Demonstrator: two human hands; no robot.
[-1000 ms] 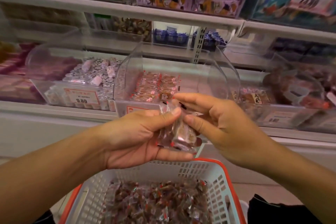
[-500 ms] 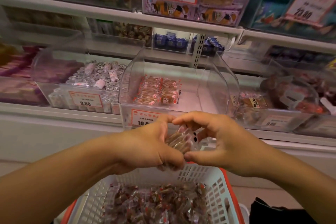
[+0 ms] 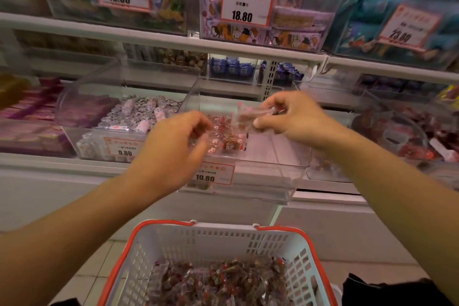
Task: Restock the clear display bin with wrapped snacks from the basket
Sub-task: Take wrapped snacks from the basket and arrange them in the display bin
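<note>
So both hands are up over the clear display bin (image 3: 248, 156) right now. Right hand (image 3: 295, 119) is above the bin's open top, thumb and fingers pinching a small bunch of wrapped snacks (image 3: 250, 117) in clear plastic with brownish stuff inside. Left hand (image 3: 173, 146) is over the bin's left front corner, fingers curled down toward the neat stack of snacks (image 3: 223, 136) already sitting in the bin's left half. It's motion-blurred, so I honestly cannot tell if that grip has anything in it or is just curled. The bin's right half shows bare floor. A 10.80 price tag (image 3: 213, 172) is stuck on the bin's front wall.

Below the bin, nearest the camera, is the white basket (image 3: 198, 238) with the orange-red rim, and it's got a big loose pile of the same kind of wrapped snacks in the bottom. Left of the bin is a neighbour bin (image 3: 99, 117) of silvery wrapped candies tagged 9.80.
</note>
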